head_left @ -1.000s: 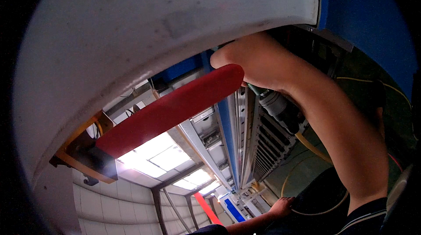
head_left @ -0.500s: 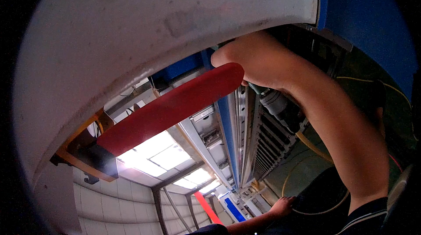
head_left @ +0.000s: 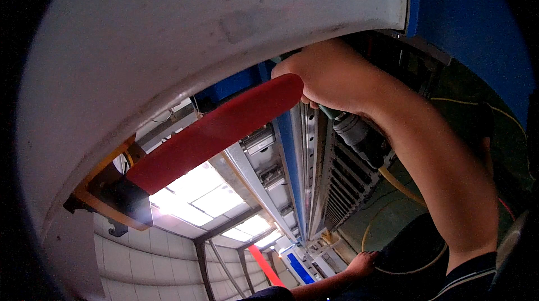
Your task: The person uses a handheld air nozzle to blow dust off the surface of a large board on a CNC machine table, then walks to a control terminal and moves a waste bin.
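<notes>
My right hand (head_left: 325, 73) reaches up under the rim of a large pale curved panel (head_left: 163, 37). Its fingers close around a hand tool (head_left: 359, 138) with a green and dark grey body; the tool's working end is hidden behind the hand and the panel. From the tool's lower end runs a yellow hose (head_left: 401, 184). A long red bar with a rounded end (head_left: 219, 127) points at this hand, its tip overlapping the knuckles in view; whether they touch I cannot tell. My left hand (head_left: 362, 263) rests low on dark cloth, probably my leg, its fingers partly curled and apart from any tool.
An orange and black bracket (head_left: 120, 197) carries the red bar's left end. Blue and silver rails (head_left: 297, 166) and a slotted rack (head_left: 348, 180) run downward in the middle. A blue panel (head_left: 477, 31) stands at upper right, with thin yellow cable below it.
The red bar's rounded tip has shifted slightly left and up. My right hand and the tool have barely moved; my left hand stays in place.
</notes>
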Demonstrator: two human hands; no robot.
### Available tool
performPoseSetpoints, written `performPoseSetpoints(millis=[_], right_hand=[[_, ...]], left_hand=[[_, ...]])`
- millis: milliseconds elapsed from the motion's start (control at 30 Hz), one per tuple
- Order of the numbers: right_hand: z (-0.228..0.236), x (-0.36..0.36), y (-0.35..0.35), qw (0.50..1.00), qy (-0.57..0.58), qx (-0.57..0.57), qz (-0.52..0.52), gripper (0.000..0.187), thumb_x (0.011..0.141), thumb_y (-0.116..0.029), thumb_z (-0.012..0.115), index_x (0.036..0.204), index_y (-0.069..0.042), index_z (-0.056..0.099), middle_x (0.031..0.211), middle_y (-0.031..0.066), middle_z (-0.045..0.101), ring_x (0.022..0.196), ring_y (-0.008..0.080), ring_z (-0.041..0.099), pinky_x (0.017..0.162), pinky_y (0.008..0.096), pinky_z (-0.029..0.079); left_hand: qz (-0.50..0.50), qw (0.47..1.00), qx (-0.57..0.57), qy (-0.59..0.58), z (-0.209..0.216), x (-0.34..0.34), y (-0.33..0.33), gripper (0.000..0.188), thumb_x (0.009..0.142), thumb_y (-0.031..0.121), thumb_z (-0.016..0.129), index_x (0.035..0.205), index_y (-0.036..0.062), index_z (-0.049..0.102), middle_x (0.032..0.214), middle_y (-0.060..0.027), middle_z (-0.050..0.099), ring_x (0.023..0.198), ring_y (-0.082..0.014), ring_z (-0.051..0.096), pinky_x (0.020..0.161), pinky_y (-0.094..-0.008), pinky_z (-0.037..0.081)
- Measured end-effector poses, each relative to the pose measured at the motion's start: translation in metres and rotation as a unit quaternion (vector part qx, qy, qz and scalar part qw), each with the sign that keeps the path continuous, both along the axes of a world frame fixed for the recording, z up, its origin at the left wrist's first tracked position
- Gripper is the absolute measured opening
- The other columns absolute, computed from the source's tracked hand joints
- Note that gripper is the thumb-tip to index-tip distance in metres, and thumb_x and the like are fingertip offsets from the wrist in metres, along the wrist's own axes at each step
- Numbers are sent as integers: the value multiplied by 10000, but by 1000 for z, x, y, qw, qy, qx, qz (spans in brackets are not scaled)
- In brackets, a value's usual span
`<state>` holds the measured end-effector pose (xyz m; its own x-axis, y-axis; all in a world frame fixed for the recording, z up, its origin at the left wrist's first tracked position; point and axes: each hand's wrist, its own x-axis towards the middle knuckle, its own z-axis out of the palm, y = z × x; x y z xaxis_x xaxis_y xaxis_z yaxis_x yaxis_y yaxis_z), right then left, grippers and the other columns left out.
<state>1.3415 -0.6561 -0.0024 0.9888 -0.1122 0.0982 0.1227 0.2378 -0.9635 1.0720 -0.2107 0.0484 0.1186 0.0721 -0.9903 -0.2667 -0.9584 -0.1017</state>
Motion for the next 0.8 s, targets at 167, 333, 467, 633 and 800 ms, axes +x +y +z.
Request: performPoseSetpoints(millis=[167,333,467,633,800], right_hand=[[0,4,1,998,-19,-65,-6,236,874,-133,515,1036,-83,679,777,155,660,668,244,659,629,378,527],[0,5,2,1000,-6,-30,-2,235,864,-115,525,1036,-64,677,767,152,657,652,234,658,620,376,528],[-1,4,1,998,-6,-57,-11,222,869,-120,522,1004,-33,674,752,152,651,644,223,655,624,362,536],[-3,4,4,997,-17,-74,-30,217,879,-132,512,977,-25,674,754,158,649,640,225,653,633,358,542],[-4,8,7,998,-29,-47,-39,241,891,-153,494,971,-18,677,738,171,642,615,223,643,610,376,532]], left_hand=[[4,1000,-5,4,-1,1,-1,156,814,117,507,933,17,504,869,-211,589,905,-401,554,776,-491,432],[20,1000,3,-1,-2,-5,6,141,814,108,496,920,15,496,859,-210,587,897,-395,556,770,-488,430],[13,1000,4,3,-3,-5,9,145,817,112,493,926,16,493,865,-212,585,902,-394,553,777,-488,428],[11,1000,-9,-8,2,4,-6,154,823,126,495,932,17,496,881,-208,588,912,-398,550,785,-489,429],[19,999,-21,-31,0,-1,2,171,819,139,509,944,21,511,902,-203,593,929,-394,551,801,-487,433]])
